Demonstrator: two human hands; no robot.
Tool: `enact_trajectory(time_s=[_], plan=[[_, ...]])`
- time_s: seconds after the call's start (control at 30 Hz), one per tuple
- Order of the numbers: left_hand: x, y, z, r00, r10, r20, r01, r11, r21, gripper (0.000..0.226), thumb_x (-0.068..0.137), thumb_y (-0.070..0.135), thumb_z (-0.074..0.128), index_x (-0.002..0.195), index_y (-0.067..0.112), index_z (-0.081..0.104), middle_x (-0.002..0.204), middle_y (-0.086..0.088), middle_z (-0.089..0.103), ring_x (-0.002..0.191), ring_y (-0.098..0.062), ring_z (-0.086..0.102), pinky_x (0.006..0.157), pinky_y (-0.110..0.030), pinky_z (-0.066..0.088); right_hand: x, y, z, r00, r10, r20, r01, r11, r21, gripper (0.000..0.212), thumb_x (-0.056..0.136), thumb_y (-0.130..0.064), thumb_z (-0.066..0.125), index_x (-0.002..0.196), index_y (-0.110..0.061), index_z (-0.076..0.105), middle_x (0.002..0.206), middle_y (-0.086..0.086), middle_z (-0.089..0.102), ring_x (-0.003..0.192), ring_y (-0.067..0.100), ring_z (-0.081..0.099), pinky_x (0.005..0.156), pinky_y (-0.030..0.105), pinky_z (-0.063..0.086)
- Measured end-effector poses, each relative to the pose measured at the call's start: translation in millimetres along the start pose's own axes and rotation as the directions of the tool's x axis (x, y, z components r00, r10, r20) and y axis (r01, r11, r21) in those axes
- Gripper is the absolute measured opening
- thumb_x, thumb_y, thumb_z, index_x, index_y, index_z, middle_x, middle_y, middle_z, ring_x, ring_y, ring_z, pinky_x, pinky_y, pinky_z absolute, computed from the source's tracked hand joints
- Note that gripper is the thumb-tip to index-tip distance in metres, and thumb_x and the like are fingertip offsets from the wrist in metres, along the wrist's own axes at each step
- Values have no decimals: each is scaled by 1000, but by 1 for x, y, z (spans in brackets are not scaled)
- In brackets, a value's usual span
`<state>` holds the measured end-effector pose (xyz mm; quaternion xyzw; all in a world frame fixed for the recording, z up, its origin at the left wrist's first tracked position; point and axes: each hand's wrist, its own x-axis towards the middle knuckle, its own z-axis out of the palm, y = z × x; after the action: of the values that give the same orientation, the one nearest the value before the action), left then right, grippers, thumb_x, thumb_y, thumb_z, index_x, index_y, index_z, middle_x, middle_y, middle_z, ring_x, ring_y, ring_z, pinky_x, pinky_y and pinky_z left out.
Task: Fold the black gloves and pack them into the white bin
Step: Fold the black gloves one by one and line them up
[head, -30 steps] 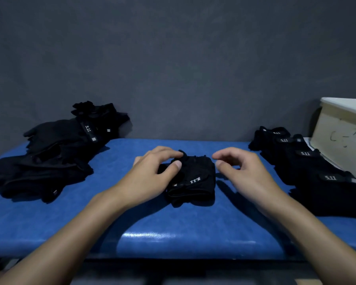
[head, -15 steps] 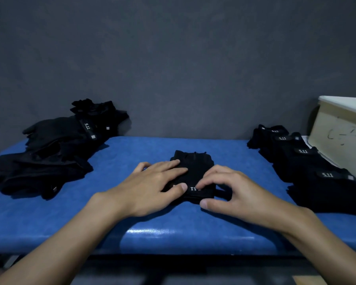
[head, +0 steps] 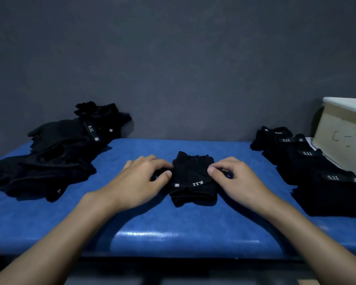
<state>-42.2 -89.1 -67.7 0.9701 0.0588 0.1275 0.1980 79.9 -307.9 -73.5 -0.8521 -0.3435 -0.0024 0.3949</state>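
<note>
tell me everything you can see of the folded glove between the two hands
The folded glove is a compact black bundle of soft, matte fabric, folded into a rough rectangle, with short finger ends at its far edge. A strap across its top carries white 5.11 lettering, upside down to the camera, beside a small pale tag. It lies flat at the middle of the blue padded surface. The left hand pinches its left edge and the right hand its right edge.

The left hand point(head: 140, 182) and right hand point(head: 240, 182) are bare, with short nails, on bare, unsleeved forearms.
</note>
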Motion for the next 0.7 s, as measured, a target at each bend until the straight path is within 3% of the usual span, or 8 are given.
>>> enact_trajectory(time_s=[0.07,0.17,0.2,0.33,0.4,0.47,0.57,0.7], plan=[[0,-2,1,1000,4,-19,-4,1000,-9,25,99,44,46,118,43,61,108,20,56,106,-3,49,103,-39,35,1,-1,-1,1000,-20,-16,20,1000,22,14,83,-55,60,89,-44,67,104,-17,59,107,11,56,104,44,39],[2,-4,2,999,8,-50,-8,1000,-2,23,97,46,49,115,42,63,106,20,55,106,-3,48,101,-39,35,1,-9,-5,1000,-10,-26,14,983,183,11,93,-31,61,97,-26,69,111,-11,60,102,-1,57,93,12,41],[2,-4,3,999,6,-51,-6,1000,1,23,97,46,50,115,42,63,106,20,55,106,-4,48,102,-40,35,2,-10,-5,1000,13,-11,-10,978,209,11,94,-31,59,93,-27,69,111,-9,60,101,-2,57,88,9,40],[5,-5,5,998,14,-66,-18,998,-64,37,89,60,45,116,42,62,108,22,54,108,-3,50,104,-43,38,1,-7,-1,998,53,25,-57,983,173,17,95,-36,56,90,-28,70,109,-6,59,103,7,58,96,25,42],[6,-2,4,995,44,-86,-58,983,-175,51,82,65,39,118,39,63,113,24,55,111,-2,54,103,-39,41,-1,-9,-4,998,-43,-35,50,972,228,10,92,-32,62,95,-29,71,107,-9,61,103,4,58,95,25,43],[4,1,3,992,100,-74,-115,962,-246,55,83,64,41,124,34,63,122,26,56,117,-2,55,104,-32,42,-9,-13,-11,981,-195,22,185,956,229,18,83,-39,71,99,-31,71,105,-14,62,108,4,56,94,20,39],[2,3,6,990,143,7,-138,970,-200,59,85,63,43,133,33,58,139,26,49,130,5,45,113,-26,33,-15,-10,-15,941,-303,151,298,953,58,40,66,-56,72,103,-41,68,112,-24,58,118,5,47,104,28,34],[2,2,11,988,116,101,-107,990,-91,70,83,73,31,140,39,50,152,23,38,139,2,35,118,-39,28,-17,-5,-12,933,-329,148,333,943,-7,31,72,-56,63,100,-43,67,105,-28,62,113,3,51,101,45,39]])
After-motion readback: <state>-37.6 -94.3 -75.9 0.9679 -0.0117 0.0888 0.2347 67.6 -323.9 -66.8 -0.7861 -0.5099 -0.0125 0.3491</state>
